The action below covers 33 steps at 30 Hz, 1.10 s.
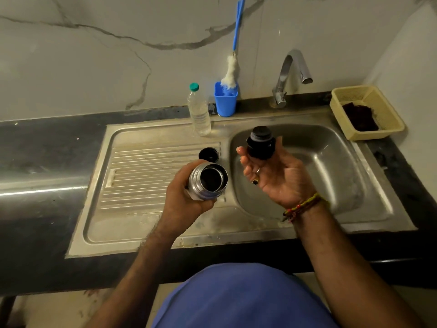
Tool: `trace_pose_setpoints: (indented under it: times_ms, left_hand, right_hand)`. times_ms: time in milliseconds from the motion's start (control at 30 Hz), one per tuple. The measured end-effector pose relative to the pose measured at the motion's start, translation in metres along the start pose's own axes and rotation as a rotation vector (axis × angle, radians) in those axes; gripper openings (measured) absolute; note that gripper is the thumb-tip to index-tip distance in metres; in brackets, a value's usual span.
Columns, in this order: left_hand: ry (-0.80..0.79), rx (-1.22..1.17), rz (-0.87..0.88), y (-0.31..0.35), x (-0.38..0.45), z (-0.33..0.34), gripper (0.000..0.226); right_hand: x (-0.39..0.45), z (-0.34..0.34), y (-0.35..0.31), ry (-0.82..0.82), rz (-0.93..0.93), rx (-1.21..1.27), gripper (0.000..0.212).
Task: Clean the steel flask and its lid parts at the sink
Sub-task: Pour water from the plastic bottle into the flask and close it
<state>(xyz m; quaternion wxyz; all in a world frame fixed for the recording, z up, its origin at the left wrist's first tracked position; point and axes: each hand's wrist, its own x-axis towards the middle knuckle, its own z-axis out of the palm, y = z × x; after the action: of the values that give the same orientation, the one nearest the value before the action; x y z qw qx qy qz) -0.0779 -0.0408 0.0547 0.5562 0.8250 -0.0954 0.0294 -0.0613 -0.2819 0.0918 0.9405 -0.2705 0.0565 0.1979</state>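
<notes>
Left hand is curling fingers around the open steel flask at the basin's nine o'clock while right hand is loosely cradling the black stopper, which looks liable to tumble into the sink.

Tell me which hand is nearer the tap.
Right. The right hand, holding the black stopper, is over the basin below the tap; the left hand holds the flask over the drainboard.
</notes>
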Motion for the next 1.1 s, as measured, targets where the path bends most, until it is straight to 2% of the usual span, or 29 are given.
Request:
trace_pose_setpoints:
  times_ms: [233,367,467,533,667,867,1000,1100]
  left_hand:
    - [0.017,-0.071,0.042,-0.007,-0.002,-0.006,0.078]
    - [0.122,-0.127,-0.065,-0.019,-0.004,-0.014,0.079]
    - [0.227,-0.198,-0.174,-0.026,-0.005,-0.029,0.071]
    - [0.271,-0.209,-0.21,-0.032,-0.005,-0.04,0.07]
    - [0.311,-0.194,-0.246,-0.044,-0.002,-0.054,0.07]
    - [0.307,-0.185,-0.266,-0.055,0.002,-0.062,0.071]
    - [0.273,-0.163,-0.246,-0.059,-0.002,-0.061,0.07]
    - [0.288,-0.178,-0.258,-0.065,-0.006,-0.063,0.07]
  right_hand:
    - [0.016,-0.003,0.025,0.003,0.069,-0.09,0.046]
    - [0.036,-0.012,0.05,0.27,-0.065,-0.512,0.03]
    - [0.052,-0.033,0.075,0.377,-0.054,-0.825,0.048]
    - [0.066,-0.042,0.09,0.389,-0.02,-1.042,0.055]
    - [0.1,-0.037,0.116,0.288,-0.031,-1.379,0.058]
    - [0.15,-0.028,0.157,0.293,-0.076,-1.508,0.055]
    - [0.154,-0.032,0.172,0.325,-0.148,-1.608,0.049]
    - [0.148,-0.038,0.173,0.307,-0.146,-1.629,0.063]
